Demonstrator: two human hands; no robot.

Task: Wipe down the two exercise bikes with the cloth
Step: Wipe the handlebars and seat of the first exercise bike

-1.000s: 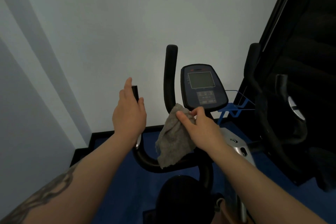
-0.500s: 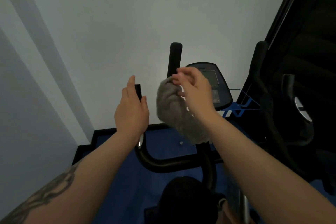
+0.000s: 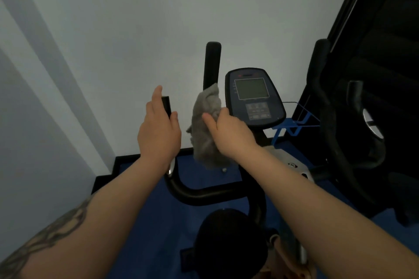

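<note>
I see my right hand (image 3: 233,135) with its grip clenched around a crumpled grey cloth (image 3: 207,124), pressing it against the upright black right handlebar post (image 3: 212,63) of the near black exercise bike (image 3: 204,192); the cloth wraps the post just left of the dark oval console with its grey screen (image 3: 254,97), and its lower end hangs loose below my fingers. My left hand (image 3: 158,131) holds the left handlebar grip (image 3: 166,105), thumb on one side and fingers curled round the other, with the black end of the bar showing above the palm. Below both hands the curved black handlebar tube runs across, and the round black saddle (image 3: 229,242) sits at the bottom of the view. A silver-grey housing (image 3: 292,163) shows under my right forearm. To the right stands the second exercise bike (image 3: 340,133), dark, with its own looping black handlebars, close beside the first. A blue wire bottle holder (image 3: 294,124) sits between the two machines. The floor (image 3: 145,222) is blue, the wall ahead pale.
</note>
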